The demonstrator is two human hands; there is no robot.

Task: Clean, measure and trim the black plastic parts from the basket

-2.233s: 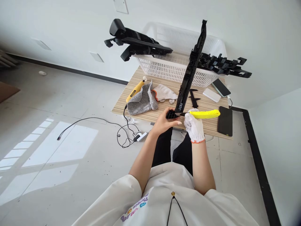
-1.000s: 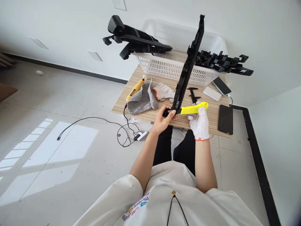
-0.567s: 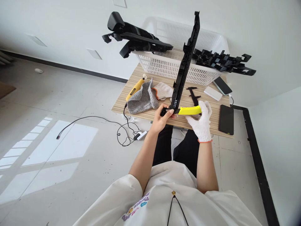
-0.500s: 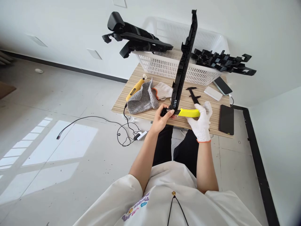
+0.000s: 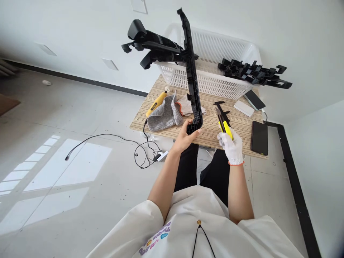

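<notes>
My bare left hand (image 5: 186, 138) grips the lower, bent end of a long black plastic trim part (image 5: 194, 84). The part stands up and away from me, tilted a little left, and its upper half crosses in front of the basket. In a white knit glove, my right hand (image 5: 231, 144) is closed around a yellow utility knife (image 5: 225, 128). The knife's blade points away from me and up, apart from the trim part. Just beyond the knife lies a black caliper (image 5: 223, 111) on the table, partly covered by it.
A white plastic basket (image 5: 209, 79) at the table's back (image 5: 209, 138) holds more black parts (image 5: 158, 44) at left and smaller ones (image 5: 254, 73) at right. A grey cloth (image 5: 164, 116), yellow corded tool (image 5: 156, 104), spare glove (image 5: 185, 106), white card (image 5: 244, 108) and two phones (image 5: 259, 138) lie around.
My right hand has drawn the knife away from the part's lower end, to the right, and turned its blade upward. The trim part's top has swung left and the part has rotated in my left hand.
</notes>
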